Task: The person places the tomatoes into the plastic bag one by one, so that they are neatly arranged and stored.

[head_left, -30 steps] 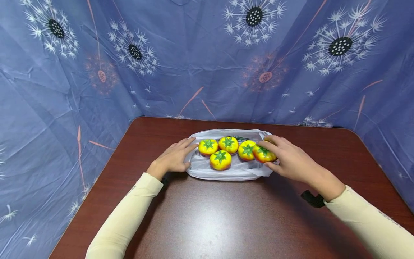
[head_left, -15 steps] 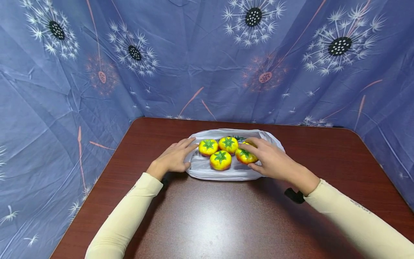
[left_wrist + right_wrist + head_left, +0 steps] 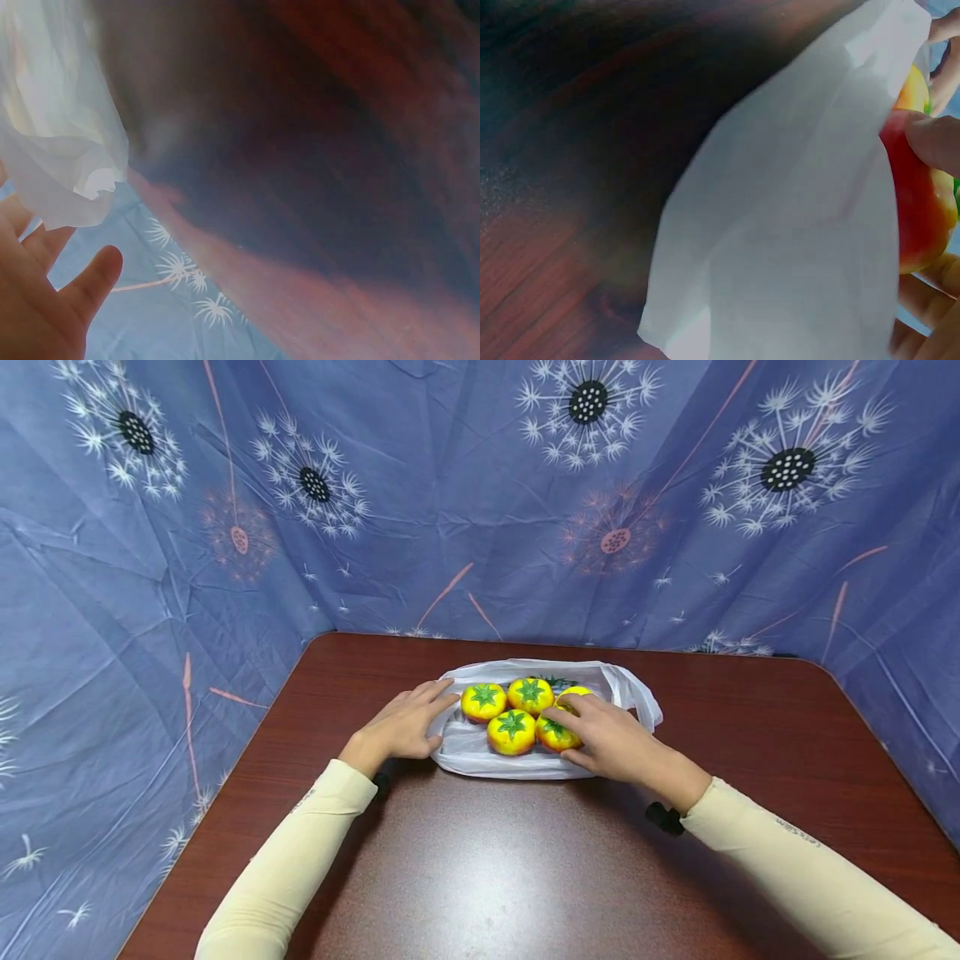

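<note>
A white plastic bag [image 3: 517, 766] lies spread wide on the table, with several yellow-and-red tomatoes [image 3: 512, 732] inside, each topped by a green star-shaped calyx. My right hand [image 3: 618, 739] reaches over the bag's right side and grips one tomato [image 3: 922, 202] between thumb and fingers. That tomato sits beside the front one; another behind it is partly hidden by the hand. At the bag's left rim my left hand [image 3: 405, 722] rests with fingers extended and thumb apart. In the left wrist view, its fingers are partly hidden by the bag [image 3: 67, 150].
A dark green leafy thing [image 3: 553, 681] shows at the back inside the bag, its kind unclear. The brown table [image 3: 375, 877] ends at a blue curtain [image 3: 450, 527] with dandelion prints. On the right, the bag's rim flops outward [image 3: 643, 702].
My right hand has moved left and slightly toward me, carrying the tomato from the bag's right edge to beside the front tomato. My left hand has stayed in place.
</note>
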{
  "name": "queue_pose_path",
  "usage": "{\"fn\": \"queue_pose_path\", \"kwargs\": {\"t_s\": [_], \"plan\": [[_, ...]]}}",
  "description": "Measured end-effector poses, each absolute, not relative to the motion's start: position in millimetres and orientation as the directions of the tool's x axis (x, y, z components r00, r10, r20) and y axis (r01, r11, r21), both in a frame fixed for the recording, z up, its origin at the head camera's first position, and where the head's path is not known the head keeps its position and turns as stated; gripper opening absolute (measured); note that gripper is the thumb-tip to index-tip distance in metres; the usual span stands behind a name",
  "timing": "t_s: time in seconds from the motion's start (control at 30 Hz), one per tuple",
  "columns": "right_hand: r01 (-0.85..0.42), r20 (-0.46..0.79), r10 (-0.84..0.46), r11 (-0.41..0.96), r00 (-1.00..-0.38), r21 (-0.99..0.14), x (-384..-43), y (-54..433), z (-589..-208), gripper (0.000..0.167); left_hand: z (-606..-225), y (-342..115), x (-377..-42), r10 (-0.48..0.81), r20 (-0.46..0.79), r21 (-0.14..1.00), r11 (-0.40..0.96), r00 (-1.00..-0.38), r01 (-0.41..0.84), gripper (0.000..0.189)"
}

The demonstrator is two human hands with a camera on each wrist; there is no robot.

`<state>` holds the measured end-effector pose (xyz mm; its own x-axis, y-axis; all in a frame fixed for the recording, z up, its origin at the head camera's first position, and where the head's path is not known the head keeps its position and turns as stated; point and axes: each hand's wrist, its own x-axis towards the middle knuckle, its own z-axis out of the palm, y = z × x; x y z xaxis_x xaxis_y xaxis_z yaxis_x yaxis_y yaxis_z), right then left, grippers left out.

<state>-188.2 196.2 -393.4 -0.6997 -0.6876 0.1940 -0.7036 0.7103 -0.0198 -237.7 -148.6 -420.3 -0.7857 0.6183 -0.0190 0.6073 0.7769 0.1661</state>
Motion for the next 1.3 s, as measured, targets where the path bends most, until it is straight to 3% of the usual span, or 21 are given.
{"fn": "queue_pose_path", "kwargs": {"t_s": [0.53,0.8,1.3], "plan": [[-0.682,0.203,-0.674,0.730,-0.711,0.035,-184,195,-407,0.066,-423,-148,-239,0.620,-0.028,0.164,0.776,-0.784,0.609,0.073],[-0.653,0.187,-0.641,0.757,-0.744,-0.005,-181,193,-411,0.065,-423,-148,-239,0.610,-0.038,0.179,0.784,-0.792,0.595,0.074],[-0.654,0.220,-0.630,0.754,-0.745,-0.057,-179,194,-418,0.055,-427,-149,-239,0.608,-0.041,0.181,0.785,-0.793,0.592,0.072]]}}
